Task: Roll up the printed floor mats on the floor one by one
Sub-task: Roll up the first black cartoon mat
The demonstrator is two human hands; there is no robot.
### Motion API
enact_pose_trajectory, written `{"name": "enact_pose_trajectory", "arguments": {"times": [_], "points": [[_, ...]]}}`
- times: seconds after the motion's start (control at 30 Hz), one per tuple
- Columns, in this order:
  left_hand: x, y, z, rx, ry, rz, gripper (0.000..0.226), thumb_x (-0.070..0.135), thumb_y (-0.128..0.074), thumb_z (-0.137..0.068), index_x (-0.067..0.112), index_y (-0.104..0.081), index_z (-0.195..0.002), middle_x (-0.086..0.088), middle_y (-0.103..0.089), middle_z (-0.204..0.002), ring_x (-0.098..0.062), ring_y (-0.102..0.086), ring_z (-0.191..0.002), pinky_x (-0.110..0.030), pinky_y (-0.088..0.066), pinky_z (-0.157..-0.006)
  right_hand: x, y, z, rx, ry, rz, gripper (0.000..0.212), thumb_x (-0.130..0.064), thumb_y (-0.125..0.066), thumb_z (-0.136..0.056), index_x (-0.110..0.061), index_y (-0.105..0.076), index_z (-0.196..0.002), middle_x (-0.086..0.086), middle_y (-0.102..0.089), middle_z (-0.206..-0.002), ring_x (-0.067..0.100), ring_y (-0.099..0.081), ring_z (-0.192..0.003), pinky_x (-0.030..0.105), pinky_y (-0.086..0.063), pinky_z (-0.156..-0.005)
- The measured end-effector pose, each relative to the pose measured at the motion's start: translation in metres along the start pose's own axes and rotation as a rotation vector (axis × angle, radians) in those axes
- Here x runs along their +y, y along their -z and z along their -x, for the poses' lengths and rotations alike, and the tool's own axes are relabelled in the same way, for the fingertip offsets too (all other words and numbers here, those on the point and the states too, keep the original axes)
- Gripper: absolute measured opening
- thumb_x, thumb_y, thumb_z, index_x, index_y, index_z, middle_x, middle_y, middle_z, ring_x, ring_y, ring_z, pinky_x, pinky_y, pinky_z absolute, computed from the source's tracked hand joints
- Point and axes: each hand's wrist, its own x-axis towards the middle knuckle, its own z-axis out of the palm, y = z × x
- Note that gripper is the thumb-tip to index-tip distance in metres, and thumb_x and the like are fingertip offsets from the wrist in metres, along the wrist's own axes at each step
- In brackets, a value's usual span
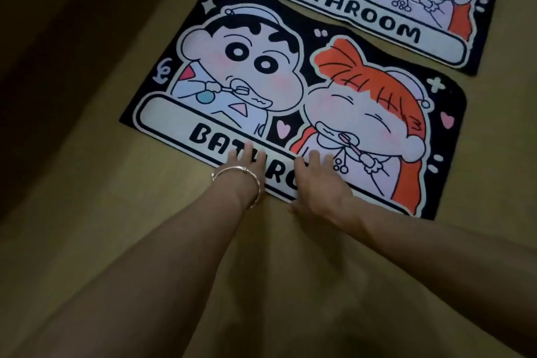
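A black-edged cartoon mat [261,73] printed with two tooth-brushing figures and the word BATHROOM lies flat on the tan floor. My left hand [245,161], with a bracelet on its wrist, rests on the mat's near edge with fingers straight, over the lettering. My right hand [316,180] lies flat beside it on the same edge, fingers spread forward, thumb off the mat on the floor. A second mat [377,9] with the same print lies flat farther back, partly cut off by the frame's top.
The tan floor [116,212] stretches around both mats. A dark wall or piece of furniture [35,52] runs along the left side. A narrow strip of floor separates the two mats.
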Motion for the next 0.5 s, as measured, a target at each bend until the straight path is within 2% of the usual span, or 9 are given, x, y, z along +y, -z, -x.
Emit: {"name": "enact_pose_trajectory", "arguments": {"times": [0.07, 0.13, 0.2, 0.27, 0.37, 0.5], "points": [[-0.001, -0.001, 0.003, 0.01, 0.008, 0.029, 0.085, 0.018, -0.055, -0.091, 0.024, 0.007, -0.15, -0.006, 0.016, -0.157, -0.035, 0.003, -0.145, -0.055, -0.025, -0.112, -0.002, -0.013, 0.007, 0.02, 0.034, -0.066, 0.066, -0.045, -0.055, -0.09, -0.009, -0.029, -0.139, 0.017, -0.029, -0.141, 0.039, -0.023, -0.134, 0.042, -0.042, -0.099], [0.0, -0.004, 0.007, 0.052, 0.0, 0.062, 0.082, 0.026, -0.051, -0.091, 0.024, 0.005, -0.15, -0.005, 0.014, -0.158, -0.034, 0.003, -0.145, -0.054, -0.024, -0.112, -0.005, -0.024, 0.014, 0.093, 0.089, -0.072, 0.046, -0.031, -0.048, -0.094, -0.01, -0.037, -0.133, 0.014, -0.037, -0.136, 0.037, -0.029, -0.132, 0.038, -0.048, -0.087], [0.0, -0.012, 0.012, 0.157, -0.02, 0.078, 0.077, 0.031, -0.048, -0.093, 0.024, 0.003, -0.15, -0.004, 0.011, -0.158, -0.032, 0.002, -0.145, -0.05, -0.024, -0.114, -0.007, -0.029, 0.019, 0.178, 0.135, -0.028, 0.033, -0.019, -0.045, -0.095, -0.009, -0.043, -0.127, 0.013, -0.044, -0.126, 0.036, -0.039, -0.122, 0.036, -0.047, -0.074], [-0.003, -0.025, 0.019, 0.291, -0.038, 0.066, 0.072, 0.035, -0.044, -0.094, 0.024, 0.0, -0.15, -0.003, 0.006, -0.159, -0.028, 0.001, -0.146, -0.046, -0.025, -0.115, -0.009, -0.029, 0.022, 0.258, 0.184, 0.014, 0.025, -0.015, -0.043, -0.095, -0.01, -0.047, -0.12, 0.011, -0.05, -0.116, 0.03, -0.048, -0.105, 0.034, -0.038, -0.064], [-0.012, -0.046, 0.034, 0.397, -0.11, -0.032, 0.074, 0.034, -0.047, -0.094, 0.023, -0.001, -0.15, -0.007, 0.001, -0.158, -0.026, -0.005, -0.145, -0.042, -0.027, -0.114, -0.009, -0.024, 0.022, 0.258, 0.258, 0.045, 0.02, -0.013, -0.042, -0.096, -0.011, -0.055, -0.112, 0.009, -0.059, -0.108, 0.025, -0.055, -0.094, 0.033, -0.033, -0.063], [-0.031, -0.054, 0.052, 0.455, -0.156, -0.1, 0.059, 0.03, -0.037, -0.1, 0.026, -0.006, -0.15, -0.009, -0.005, -0.157, -0.026, -0.01, -0.144, -0.039, -0.027, -0.112, -0.025, -0.013, 0.019, 0.169, 0.264, 0.018, 0.019, -0.014, -0.043, -0.096, -0.012, -0.059, -0.105, 0.007, -0.063, -0.102, 0.024, -0.06, -0.088, 0.034, -0.042, -0.065]]}}
